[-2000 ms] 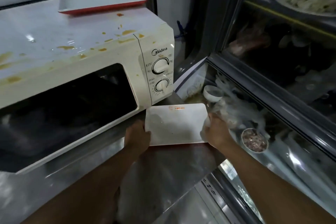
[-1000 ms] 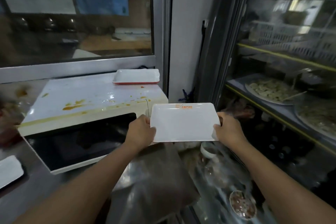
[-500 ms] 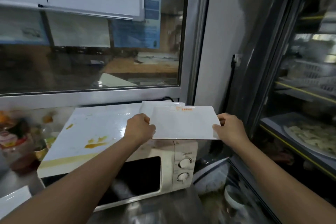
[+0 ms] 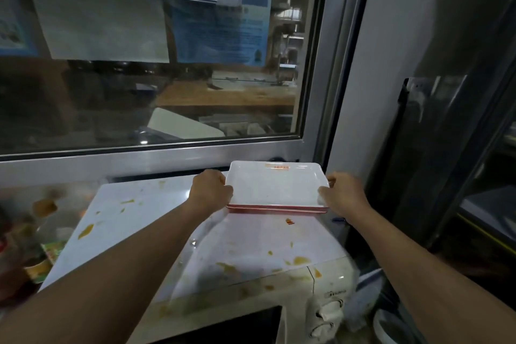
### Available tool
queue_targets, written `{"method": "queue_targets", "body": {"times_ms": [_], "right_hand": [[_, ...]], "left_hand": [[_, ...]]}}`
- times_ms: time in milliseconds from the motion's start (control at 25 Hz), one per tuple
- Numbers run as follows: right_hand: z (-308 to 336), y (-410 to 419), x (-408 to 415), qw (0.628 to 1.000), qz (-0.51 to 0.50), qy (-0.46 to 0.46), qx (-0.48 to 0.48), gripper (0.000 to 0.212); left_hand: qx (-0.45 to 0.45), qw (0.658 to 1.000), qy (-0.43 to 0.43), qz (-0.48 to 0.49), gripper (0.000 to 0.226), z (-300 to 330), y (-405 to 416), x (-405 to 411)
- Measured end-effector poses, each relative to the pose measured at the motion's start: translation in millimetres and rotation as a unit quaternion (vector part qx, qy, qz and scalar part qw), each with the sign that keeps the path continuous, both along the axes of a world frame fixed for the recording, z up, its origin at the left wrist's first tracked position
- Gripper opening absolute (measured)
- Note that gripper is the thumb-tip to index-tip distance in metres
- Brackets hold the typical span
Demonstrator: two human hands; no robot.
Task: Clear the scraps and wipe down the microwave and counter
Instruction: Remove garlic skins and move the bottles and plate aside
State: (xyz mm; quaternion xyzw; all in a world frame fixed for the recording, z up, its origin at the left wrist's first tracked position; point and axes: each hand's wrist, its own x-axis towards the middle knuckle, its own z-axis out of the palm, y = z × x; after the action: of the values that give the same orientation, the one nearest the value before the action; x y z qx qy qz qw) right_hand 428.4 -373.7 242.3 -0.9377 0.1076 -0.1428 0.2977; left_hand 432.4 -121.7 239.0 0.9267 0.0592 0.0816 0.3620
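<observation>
Behind a wide window (image 4: 156, 64), one white microwave (image 4: 251, 254) carries yellow sauce splashes (image 4: 300, 260) across its top. Two trays sit stacked at its back right corner: a white tray (image 4: 275, 186) on a red-edged tray (image 4: 276, 208). Both arms reach forward; the left hand (image 4: 210, 190) and right hand (image 4: 342, 195) each keep a curled grip on the top tray's short ends.
</observation>
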Motion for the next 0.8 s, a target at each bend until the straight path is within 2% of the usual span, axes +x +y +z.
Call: {"method": "queue_targets", "body": {"times_ms": [240,480,680,800], "right_hand": [[-15.5,4.7,20.6,0.999,-0.007,0.01,-0.044,0.022],[-20.6,1.1,22.7,0.998,-0.008,0.005,-0.068,0.017],[-25.8,-2.0,20.8,0.999,-0.007,0.011,-0.045,0.018],[-29.2,-0.3,22.3,0.998,-0.012,0.051,-0.028,0.023]], "left_hand": [[0.019,1.0,0.013,-0.004,0.013,-12.9,5.2,21.8],[0.014,1.0,-0.002,-0.003,0.016,-20.4,3.4,26.9],[0.027,1.0,0.0,-0.007,0.016,-21.7,1.0,27.5],[0.016,1.0,0.022,-0.012,0.019,-24.7,0.8,29.7]]}}
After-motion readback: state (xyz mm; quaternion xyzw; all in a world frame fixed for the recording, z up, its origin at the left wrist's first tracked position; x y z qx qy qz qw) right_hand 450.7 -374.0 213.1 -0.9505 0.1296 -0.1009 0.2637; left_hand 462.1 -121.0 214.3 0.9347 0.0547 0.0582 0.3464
